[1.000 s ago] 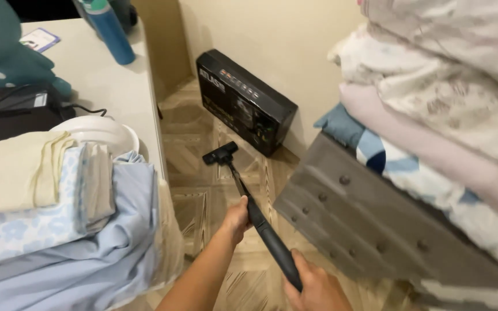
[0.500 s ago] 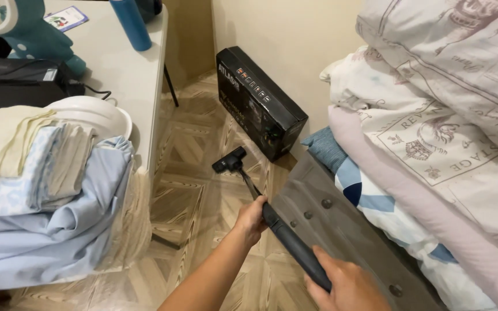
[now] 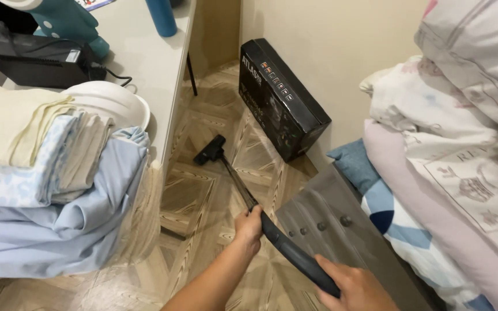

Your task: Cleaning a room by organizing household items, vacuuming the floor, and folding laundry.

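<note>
Head view, looking down: I saw both bare hands wrapped around a dark vacuum wand that sloped away over a patterned wood-look floor. The left hand was closed around the wand partway along its length, fingers curled tight over it. The right hand was clamped on the thicker handle end, close to the bottom edge of the view. At the far end of the wand, the black floor nozzle rested on the floor, near the table's far leg and just short of a black cardboard box that leaned against the cream wall.

Along the left side stood a white table. At its near edge I saw a stack of folded linens in pale blue and cream, with one blue sheet spilling over the table edge. A white bowl-like object sat just behind the stack. Farther back were a black device with a cable, a teal appliance base and a blue bottle.

On the right, a grey studded bed frame lay close beside the wand, and heaped bedding in white, pink and blue rose above it.
</note>
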